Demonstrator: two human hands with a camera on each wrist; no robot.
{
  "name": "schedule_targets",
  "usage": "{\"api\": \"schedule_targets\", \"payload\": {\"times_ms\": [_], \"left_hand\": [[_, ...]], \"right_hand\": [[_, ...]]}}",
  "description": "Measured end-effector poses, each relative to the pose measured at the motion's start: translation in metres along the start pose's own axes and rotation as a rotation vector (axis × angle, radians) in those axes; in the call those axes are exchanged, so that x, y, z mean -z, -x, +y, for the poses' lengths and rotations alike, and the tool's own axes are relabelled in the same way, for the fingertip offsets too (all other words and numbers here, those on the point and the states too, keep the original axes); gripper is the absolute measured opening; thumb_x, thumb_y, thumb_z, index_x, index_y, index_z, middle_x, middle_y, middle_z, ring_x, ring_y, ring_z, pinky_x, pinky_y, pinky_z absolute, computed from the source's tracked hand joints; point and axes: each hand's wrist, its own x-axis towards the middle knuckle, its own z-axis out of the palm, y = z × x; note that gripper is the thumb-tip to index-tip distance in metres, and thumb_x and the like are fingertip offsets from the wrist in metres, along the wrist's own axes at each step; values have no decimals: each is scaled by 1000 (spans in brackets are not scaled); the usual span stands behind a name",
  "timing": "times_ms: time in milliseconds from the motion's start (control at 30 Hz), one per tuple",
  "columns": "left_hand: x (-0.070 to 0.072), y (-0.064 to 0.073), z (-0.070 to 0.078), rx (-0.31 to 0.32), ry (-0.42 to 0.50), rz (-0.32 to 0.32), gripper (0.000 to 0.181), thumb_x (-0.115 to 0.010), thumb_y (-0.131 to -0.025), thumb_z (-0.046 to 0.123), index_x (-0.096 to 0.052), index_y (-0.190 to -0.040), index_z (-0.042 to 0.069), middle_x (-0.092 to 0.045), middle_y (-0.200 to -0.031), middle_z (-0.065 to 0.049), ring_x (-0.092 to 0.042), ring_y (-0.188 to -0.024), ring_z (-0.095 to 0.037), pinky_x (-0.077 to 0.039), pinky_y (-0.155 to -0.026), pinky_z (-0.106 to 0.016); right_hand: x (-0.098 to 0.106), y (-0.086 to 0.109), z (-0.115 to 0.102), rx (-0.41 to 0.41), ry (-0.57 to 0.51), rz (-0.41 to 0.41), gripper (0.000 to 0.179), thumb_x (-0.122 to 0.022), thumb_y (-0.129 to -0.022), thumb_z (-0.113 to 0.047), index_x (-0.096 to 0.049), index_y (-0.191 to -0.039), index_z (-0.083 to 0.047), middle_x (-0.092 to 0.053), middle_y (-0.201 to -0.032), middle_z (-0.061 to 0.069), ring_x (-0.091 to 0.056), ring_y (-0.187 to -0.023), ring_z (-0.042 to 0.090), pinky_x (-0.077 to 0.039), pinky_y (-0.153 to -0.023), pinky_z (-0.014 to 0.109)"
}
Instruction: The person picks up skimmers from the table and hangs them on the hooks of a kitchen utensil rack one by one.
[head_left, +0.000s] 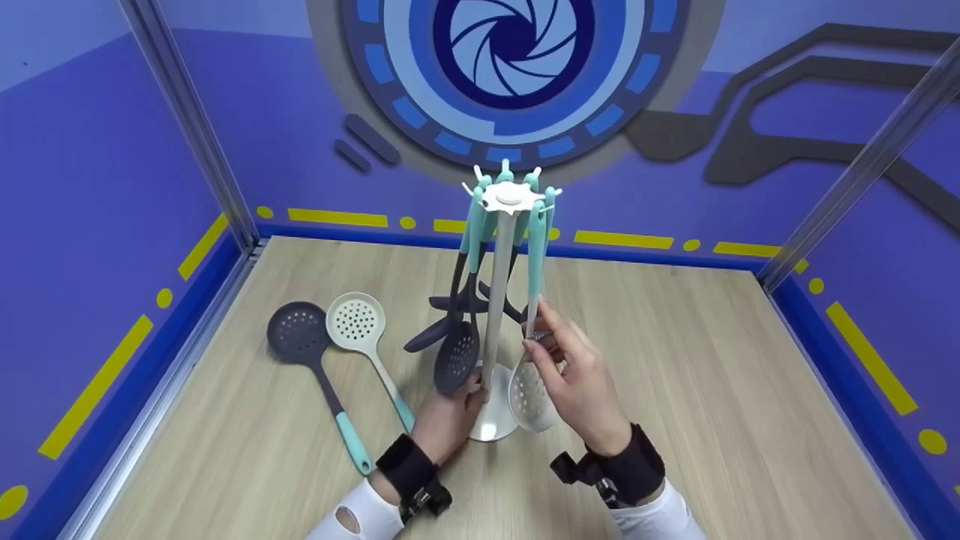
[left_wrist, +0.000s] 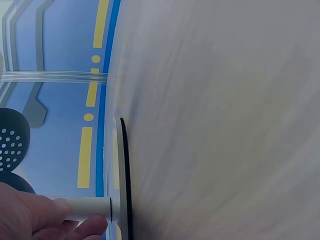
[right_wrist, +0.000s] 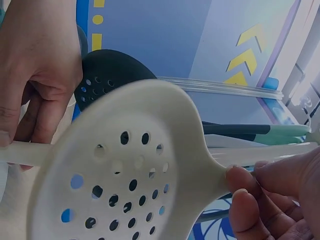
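Note:
A white utensil stand (head_left: 496, 300) with a round base (head_left: 491, 421) and a hooked top holds several teal-handled utensils. My left hand (head_left: 448, 421) grips its pole low down, just above the base; the left wrist view shows the thumb and fingers around the white pole (left_wrist: 87, 207). My right hand (head_left: 589, 386) pinches the neck of a white slotted spoon (right_wrist: 125, 170), below its teal handle. That handle's top is up at the stand's hooks; whether it hangs there I cannot tell. A dark slotted spoon (head_left: 457, 358) hangs above my left hand.
On the wooden table (head_left: 720, 390), left of the stand, lie a dark skimmer (head_left: 298, 332) and a white skimmer (head_left: 355, 321), both teal-handled. Blue printed panels (head_left: 247, 135) and metal corner posts (head_left: 187, 120) enclose the table at the back and sides.

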Motion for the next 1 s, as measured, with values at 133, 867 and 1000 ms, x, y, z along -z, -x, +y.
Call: {"api": "schedule_targets", "payload": {"times_ms": [133, 867, 1000], "left_hand": [[-1, 1, 0, -19, -7, 19, 14, -75, -94, 6, -71, -107, 9, -75, -102, -7, -70, -91, -21, -59, -79, -38], [-2, 2, -2, -42, -7, 37, 16, -76, -93, 4, -68, -106, 9, -75, -103, -7, -71, -93, -21, -60, -79, -38], [-2, 2, -2, -45, -8, 37, 16, -76, -93, 4, -69, -106, 9, -75, -103, -8, -71, -94, -22, -60, -80, -39]], "right_hand": [[0, -1, 2, -10, 13, -1, 60, -68, -98, 5, -49, -154, -5, -69, -110, 6, -70, -83, 13, -59, -67, 22], [3, -5, 7, -14, 14, 26, 48, -67, -98, 4, -60, -144, -7, -69, -108, 5, -66, -81, 13, -57, -65, 21], [2, -4, 8, -23, 14, 23, 48, -67, -99, 4, -60, -145, -7, -69, -109, 5, -66, -81, 12, -57, -65, 21]]}}
